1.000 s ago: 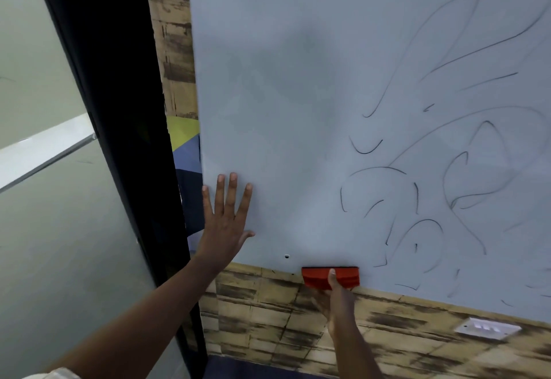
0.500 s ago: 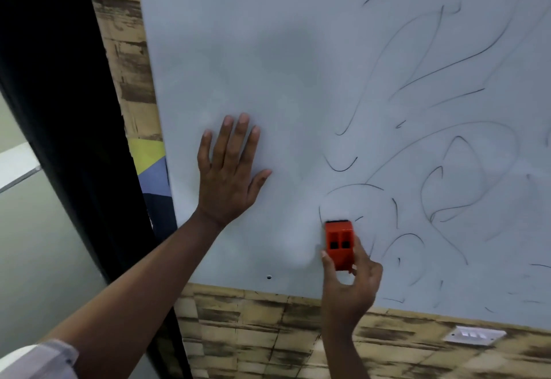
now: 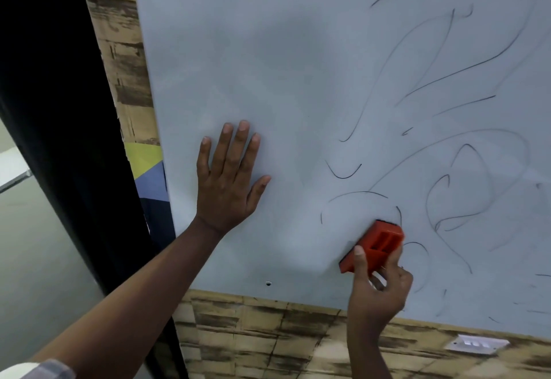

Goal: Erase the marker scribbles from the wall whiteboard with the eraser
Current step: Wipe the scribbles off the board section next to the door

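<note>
A white wall whiteboard [image 3: 298, 65] fills most of the view. Thin black marker scribbles [image 3: 447, 169] cover its right half; the left half is bare. My right hand [image 3: 377, 292] grips an orange eraser [image 3: 376, 246], tilted and pressed against the board at the lower left edge of the scribbles. My left hand [image 3: 229, 181] lies flat on the bare board with fingers spread, to the left of the eraser.
Below the board runs a tan brick-pattern wall [image 3: 268, 334] with a white switch plate [image 3: 475, 343] at lower right. A black vertical frame [image 3: 59, 110] stands left of the board. A small hole [image 3: 268, 283] marks the board's bottom edge.
My right hand lifted the eraser from the board's bottom edge up onto the scribbles and tilted it. My left hand slid up and right across the board.
</note>
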`<state>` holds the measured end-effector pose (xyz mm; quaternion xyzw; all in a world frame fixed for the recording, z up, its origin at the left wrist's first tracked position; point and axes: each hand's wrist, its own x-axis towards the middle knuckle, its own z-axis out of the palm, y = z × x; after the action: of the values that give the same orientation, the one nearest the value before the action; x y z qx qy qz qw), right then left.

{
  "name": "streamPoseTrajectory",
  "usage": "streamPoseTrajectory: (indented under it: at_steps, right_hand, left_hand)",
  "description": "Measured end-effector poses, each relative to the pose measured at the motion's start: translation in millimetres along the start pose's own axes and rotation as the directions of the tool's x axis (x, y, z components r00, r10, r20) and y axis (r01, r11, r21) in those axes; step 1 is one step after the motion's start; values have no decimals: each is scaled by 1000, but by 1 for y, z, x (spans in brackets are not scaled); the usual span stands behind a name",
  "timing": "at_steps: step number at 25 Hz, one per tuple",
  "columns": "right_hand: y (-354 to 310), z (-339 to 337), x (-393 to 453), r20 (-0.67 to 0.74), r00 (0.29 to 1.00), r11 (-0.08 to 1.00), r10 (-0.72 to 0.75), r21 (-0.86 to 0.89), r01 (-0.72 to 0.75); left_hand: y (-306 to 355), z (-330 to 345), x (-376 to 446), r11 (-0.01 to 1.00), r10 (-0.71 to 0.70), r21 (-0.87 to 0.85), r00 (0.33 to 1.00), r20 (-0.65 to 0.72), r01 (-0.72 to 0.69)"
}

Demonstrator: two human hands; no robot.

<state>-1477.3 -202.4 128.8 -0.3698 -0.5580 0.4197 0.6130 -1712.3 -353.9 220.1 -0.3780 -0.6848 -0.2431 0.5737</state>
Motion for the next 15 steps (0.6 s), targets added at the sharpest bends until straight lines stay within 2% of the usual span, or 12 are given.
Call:
streamPoseTrajectory:
  at_steps: [2, 3, 4, 6, 8, 10, 11, 13, 15]
  right_hand:
    - [-8, 2, 2, -62, 993, 994, 96, 56, -93]
    - [-13, 5, 2, -60, 995, 996, 81, 35, -79]
    - [-19, 9, -1, -37, 999, 1000, 21, -9, -22]
    - [-26, 23, -12, 85, 977, 967, -194, -152, 206]
    - [-28, 40, -33, 298, 869, 818, -395, -316, 480]
    - [-28, 48, -58, 474, 751, 650, -460, -396, 648]
    - [-28, 49, -65, 516, 723, 613, -459, -405, 678]
    - [-34, 48, -59, 535, 707, 608, -463, -389, 693]
    - [-46, 44, -37, 473, 735, 651, -487, -365, 666]
  left_hand:
    - [0, 0, -1, 1000, 7, 0, 1000, 0, -7]
    - [1, 0, -2, 1000, 12, -2, 1000, -1, -12]
    - [2, 1, -2, 1000, 16, -6, 1000, -3, -16]
    - [2, 1, -4, 1000, 15, -13, 1000, -3, -15]
    - [1, 3, -5, 1000, 9, -12, 1000, -3, -9]
    - [0, 3, -6, 1000, 8, -12, 1000, 2, -8]
    - [-1, 3, -6, 1000, 13, -12, 1000, 3, -13]
    - [-1, 3, -6, 1000, 25, -10, 1000, 1, -25]
    - [0, 2, -7, 1000, 26, -16, 1000, -3, -26]
